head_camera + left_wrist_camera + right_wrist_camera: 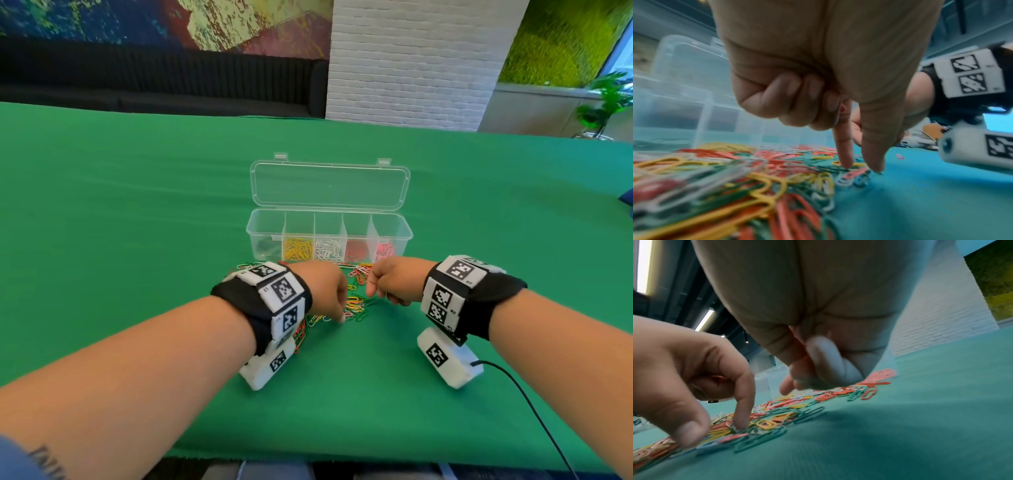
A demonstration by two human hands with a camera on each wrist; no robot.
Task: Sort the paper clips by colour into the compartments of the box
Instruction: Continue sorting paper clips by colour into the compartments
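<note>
Both forearms are reaching across the green table (137, 205), each wearing a marker-tagged wristband. Left hand (325, 291) is pointing its index finger (844, 146) and thumb down into the loose pile of paper clips (352, 301), remaining fingers curled into the palm; whether a clip is pinched cannot be told. Right hand (394, 284) is hovering just beside it, fingers curled, contents not discernible. Clear box (329, 240) is sitting just beyond the pile, lid open, holding yellow, white, red and pink clips in separate compartments
</note>
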